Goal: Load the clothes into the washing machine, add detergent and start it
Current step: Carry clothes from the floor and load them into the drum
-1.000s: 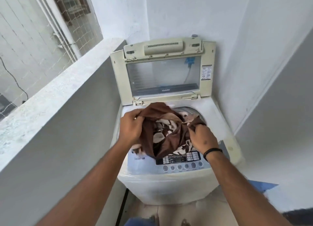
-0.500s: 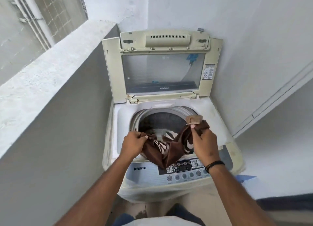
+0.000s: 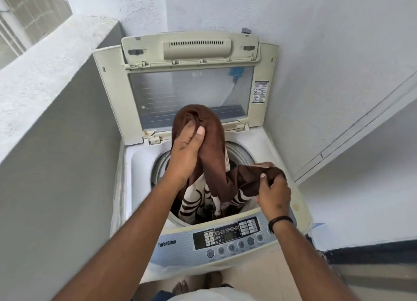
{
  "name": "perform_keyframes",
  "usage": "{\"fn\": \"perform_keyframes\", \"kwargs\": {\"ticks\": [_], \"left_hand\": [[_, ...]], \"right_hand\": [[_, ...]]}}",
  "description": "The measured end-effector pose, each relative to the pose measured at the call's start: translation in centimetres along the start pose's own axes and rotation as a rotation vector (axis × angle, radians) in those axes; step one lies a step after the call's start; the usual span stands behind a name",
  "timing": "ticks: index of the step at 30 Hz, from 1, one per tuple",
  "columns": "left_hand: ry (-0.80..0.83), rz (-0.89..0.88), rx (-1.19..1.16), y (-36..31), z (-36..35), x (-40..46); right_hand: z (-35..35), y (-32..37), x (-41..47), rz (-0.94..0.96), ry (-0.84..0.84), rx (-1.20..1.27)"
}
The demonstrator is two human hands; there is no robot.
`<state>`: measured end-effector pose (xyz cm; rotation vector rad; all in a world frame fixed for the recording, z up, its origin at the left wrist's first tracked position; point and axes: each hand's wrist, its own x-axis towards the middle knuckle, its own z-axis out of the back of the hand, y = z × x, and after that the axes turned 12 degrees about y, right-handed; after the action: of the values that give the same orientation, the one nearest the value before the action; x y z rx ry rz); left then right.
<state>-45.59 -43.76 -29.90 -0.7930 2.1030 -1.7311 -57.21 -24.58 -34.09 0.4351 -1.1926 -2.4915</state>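
Observation:
A white top-loading washing machine (image 3: 277,147) stands in the corner with its lid (image 3: 191,88) raised against the wall. A brown cloth with a cream pattern (image 3: 214,156) hangs partly inside the drum opening (image 3: 237,154). My left hand (image 3: 185,151) grips the brown upper part of the cloth, lifted above the drum in front of the lid. My right hand (image 3: 274,192) pinches another brown fold at the drum's right rim. The patterned lower part drops into the drum. The control panel (image 3: 228,235) with its buttons lies at the front edge.
A grey parapet wall (image 3: 56,142) runs close along the machine's left side. White walls (image 3: 327,52) close in behind and to the right. My feet (image 3: 196,282) stand on the tiled floor right in front of the machine.
My left hand has risen with the cloth from the drum's front rim to in front of the lid. The right hand stays low at the right rim. The camera has tilted down.

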Motion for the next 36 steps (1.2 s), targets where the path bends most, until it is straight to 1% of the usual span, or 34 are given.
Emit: {"fn": "perform_keyframes", "kwargs": {"ticks": [1,2,3,4,5,6,7,8,9,11,12,14,15,16,18,20,21,23,24,26,27,29,30,32,34,36], "left_hand": [[-0.038,0.037,0.176,0.8,0.4,0.2],[-0.057,0.110,0.363,1.8,1.0,0.1],[-0.016,0.217,0.540,3.1,1.8,-0.3],[0.087,0.348,0.701,4.4,2.6,-0.8],[0.221,0.495,0.838,5.8,3.2,-1.5],[0.346,0.630,0.939,7.1,3.8,-2.3],[0.447,0.722,1.004,8.3,4.2,-3.1],[0.523,0.784,1.033,9.2,4.4,-4.0],[0.568,0.839,1.030,10.1,4.6,-4.6],[0.591,0.952,1.005,11.6,4.8,-5.4],[0.581,1.008,0.998,12.1,4.9,-5.5],[0.501,1.073,1.004,12.9,5.3,-5.2],[0.404,1.077,0.985,13.5,5.6,-4.8],[0.276,1.071,0.918,14.0,5.9,-4.3],[0.032,1.069,0.698,14.6,6.3,-2.7],[-0.154,1.092,0.445,15.0,6.6,-0.4],[-0.239,1.068,0.314,15.0,6.6,0.8],[-0.376,0.917,0.095,15.1,6.8,3.1],[-0.412,0.814,0.035,15.3,7.0,4.1],[-0.414,0.675,0.043,15.7,7.2,5.7],[-0.396,0.655,0.083,16.1,7.1,6.2],[-0.329,0.676,0.143,17.2,7.2,6.6],[-0.286,0.706,0.142,18.0,7.3,6.6],[-0.191,0.802,0.166,19.5,7.6,6.1],[-0.082,0.926,0.261,21.0,8.1,5.2],[0.017,1.041,0.391,22.0,8.4,3.9]], "right_hand": [[-0.1,0.4,0.3,0.028,-0.033,0.060],[-0.3,0.9,0.7,0.079,-0.095,0.109],[-0.7,1.1,1.1,0.143,-0.167,0.142],[-1.2,1.3,1.8,0.193,-0.211,0.163],[-1.8,1.2,2.5,0.231,-0.204,0.154],[-2.4,0.9,3.2,0.265,-0.146,0.121],[-3.0,0.4,4.0,0.304,-0.038,0.058],[-3.6,-0.1,4.8,0.337,0.119,-0.041],[-4.3,-0.7,5.7,0.346,0.313,-0.181],[-5.4,-1.7,7.1,0.260,0.715,-0.485],[-6.1,-2.2,7.8,0.204,0.877,-0.616],[-7.5,-3.1,8.9,0.151,1.080,-0.818],[-8.3,-3.6,9.6,0.130,1.138,-0.872],[-9.1,-3.9,10.3,0.097,1.175,-0.892],[-10.3,-4.6,11.9,0.008,1.189,-0.859],[-11.7,-5.3,14.1,-0.081,1.098,-0.762],[-12.3,-5.5,15.1,-0.123,1.027,-0.681],[-13.7,-5.8,17.0,-0.212,0.895,-0.460],[-14.6,-5.9,18.1,-0.237,0.840,-0.363],[-16.5,-6.3,19.9,-0.199,0.749,-0.243],[-17.4,-6.6,20.8,-0.155,0.719,-0.214],[-18.8,-7.1,21.8,-0.079,0.687,-0.175],[-19.4,-7.3,22.2,-0.061,0.698,-0.143],[-20.4,-7.7,22.5,-0.065,0.785,-0.086],[-20.8,-8.4,22.1,-0.100,0.905,-0.114],[-20.8,-9.2,21.5,-0.127,0.990,-0.179]]}}
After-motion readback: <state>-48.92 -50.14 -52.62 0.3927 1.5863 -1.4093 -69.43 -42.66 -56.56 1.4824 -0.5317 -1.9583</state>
